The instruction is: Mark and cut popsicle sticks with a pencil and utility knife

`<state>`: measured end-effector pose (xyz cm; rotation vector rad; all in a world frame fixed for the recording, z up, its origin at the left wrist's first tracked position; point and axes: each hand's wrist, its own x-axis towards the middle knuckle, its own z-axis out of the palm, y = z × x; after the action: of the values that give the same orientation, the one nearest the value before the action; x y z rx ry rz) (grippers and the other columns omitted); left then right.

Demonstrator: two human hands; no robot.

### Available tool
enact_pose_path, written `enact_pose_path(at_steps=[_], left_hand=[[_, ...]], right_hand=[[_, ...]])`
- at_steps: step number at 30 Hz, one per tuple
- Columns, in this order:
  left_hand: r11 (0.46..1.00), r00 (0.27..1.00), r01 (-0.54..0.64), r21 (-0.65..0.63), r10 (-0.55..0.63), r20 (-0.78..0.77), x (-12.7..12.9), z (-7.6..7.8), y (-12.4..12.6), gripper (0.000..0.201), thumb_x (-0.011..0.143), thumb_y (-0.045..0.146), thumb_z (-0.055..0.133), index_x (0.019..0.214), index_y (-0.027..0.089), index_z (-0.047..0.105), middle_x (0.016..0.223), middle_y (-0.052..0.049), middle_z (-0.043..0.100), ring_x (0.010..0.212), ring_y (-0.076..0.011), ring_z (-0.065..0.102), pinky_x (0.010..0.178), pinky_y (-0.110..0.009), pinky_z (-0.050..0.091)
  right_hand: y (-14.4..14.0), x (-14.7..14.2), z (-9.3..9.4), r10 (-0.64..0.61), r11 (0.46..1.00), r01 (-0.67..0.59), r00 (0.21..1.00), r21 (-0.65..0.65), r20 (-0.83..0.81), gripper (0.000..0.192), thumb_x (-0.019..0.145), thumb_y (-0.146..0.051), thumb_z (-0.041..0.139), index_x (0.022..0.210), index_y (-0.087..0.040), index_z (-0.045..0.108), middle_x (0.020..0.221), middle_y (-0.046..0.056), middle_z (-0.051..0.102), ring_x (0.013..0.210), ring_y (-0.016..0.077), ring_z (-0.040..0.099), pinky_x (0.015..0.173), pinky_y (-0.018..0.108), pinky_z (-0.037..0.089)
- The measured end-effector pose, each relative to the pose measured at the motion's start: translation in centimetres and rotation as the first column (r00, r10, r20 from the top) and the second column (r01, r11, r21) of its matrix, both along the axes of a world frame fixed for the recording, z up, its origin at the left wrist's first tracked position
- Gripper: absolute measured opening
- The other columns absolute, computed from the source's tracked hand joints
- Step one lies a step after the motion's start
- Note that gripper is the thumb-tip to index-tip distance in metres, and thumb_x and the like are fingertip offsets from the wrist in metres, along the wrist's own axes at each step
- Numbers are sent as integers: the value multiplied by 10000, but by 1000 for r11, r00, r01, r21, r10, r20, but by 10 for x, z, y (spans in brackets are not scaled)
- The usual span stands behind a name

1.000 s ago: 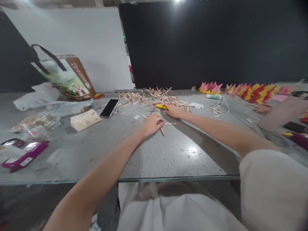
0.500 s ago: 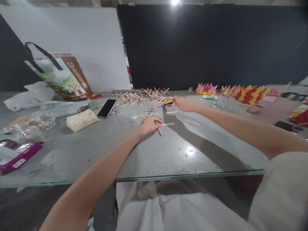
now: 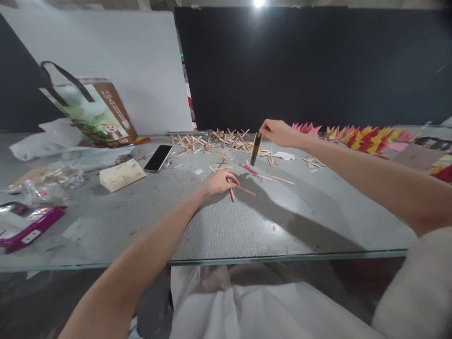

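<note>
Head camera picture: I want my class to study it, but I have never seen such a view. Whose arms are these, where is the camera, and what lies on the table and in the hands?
The camera sits on a person's head, looking forward and down, so both bare arms are their own. The right hand holds a yellow-and-black utility knife hanging above the grey table. The left hand rests on the table, touching a pink pen and a thin wooden stick. Behind lie a heap of crossed wooden sticks, a black smartphone, a printed paper bag and a row of pink, red and yellow folded paper shapes.

arms: bare to elbow | right sleeve [image 3: 420,287]: short, off-white | lap: white cloth [image 3: 254,306]
</note>
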<state>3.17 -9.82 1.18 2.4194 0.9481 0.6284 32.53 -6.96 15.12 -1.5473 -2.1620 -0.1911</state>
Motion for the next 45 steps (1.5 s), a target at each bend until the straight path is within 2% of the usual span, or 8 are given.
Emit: enact_pose_path(at_steps=[11, 18, 21, 26, 31, 37, 42, 45], left_hand=[[1000, 1000, 22, -13, -22, 4, 0, -1, 2, 123, 833, 214, 785, 906, 238, 881, 1263, -79, 782, 1126, -264, 735, 993, -370, 564], [999, 1000, 19, -26, -19, 17, -1, -5, 5, 145, 828, 222, 763, 912, 239, 879, 1280, -87, 776, 1166, -277, 728, 1013, -387, 569], [999, 999, 23, -25, -23, 23, -1, -6, 5, 141, 835, 228, 761, 914, 231, 878, 1291, -99, 772, 1189, -284, 723, 1020, -391, 568], [999, 1000, 27, -23, -27, -14, -2, -2, 4, 146, 853, 259, 757, 929, 233, 879, 1305, -85, 769, 1212, -285, 707, 1024, -371, 557], [999, 999, 24, -30, -25, -35, -1, -3, 7, 166, 845, 276, 754, 945, 237, 881, 1309, -84, 764, 1184, -276, 709, 989, -359, 563], [999, 999, 37, -31, -38, -8, -1, -4, 9, 161, 835, 254, 744, 923, 237, 878, 1294, -90, 763, 1188, -282, 704, 1025, -391, 551], [999, 999, 38, -34, -39, -9, -2, -3, 7, 152, 843, 255, 742, 916, 237, 874, 1296, -96, 759, 1186, -285, 703, 1006, -394, 557], [999, 1000, 23, -23, -23, -16, -2, -1, 5, 136, 840, 256, 747, 899, 245, 868, 1292, -83, 769, 1236, -289, 687, 1054, -400, 535]], right_hand=[[-35, -17, -1, 182, 969, -153, 973, -196, 141, 294, 1021, -322, 484, 963, -197, 744, 701, 41, 661, 702, 206, 629, 709, 317, 432], [-24, -11, -6, 102, 973, -65, 981, -222, 163, 497, 1022, -571, 573, 699, -204, 662, 585, 49, 587, 554, 189, 547, 626, 336, 378], [-18, -3, -10, 58, 931, -1, 988, -364, 144, 550, 1012, -529, 587, 569, -203, 586, 539, 49, 567, 515, 171, 514, 598, 337, 380], [-9, 6, -32, 147, 748, 44, 962, -662, 229, 468, 978, -485, 602, 645, -164, 675, 609, 69, 644, 590, 177, 575, 626, 308, 418], [7, -2, -66, 224, 805, 75, 880, -589, 419, 465, 961, -527, 617, 758, -123, 730, 695, 84, 669, 670, 183, 551, 633, 297, 349], [15, -28, -92, 271, 761, -81, 941, -644, 201, 460, 956, -563, 656, 761, -150, 707, 644, 29, 605, 643, 161, 472, 636, 304, 315], [34, -28, -74, 145, 709, -18, 982, -705, 120, 246, 782, -345, 862, 816, -126, 755, 702, 32, 678, 683, 157, 567, 680, 276, 408], [54, -6, -43, -68, 778, 92, 996, -621, 62, 326, 856, -399, 825, 890, -82, 756, 724, 75, 686, 702, 176, 593, 723, 298, 470]])
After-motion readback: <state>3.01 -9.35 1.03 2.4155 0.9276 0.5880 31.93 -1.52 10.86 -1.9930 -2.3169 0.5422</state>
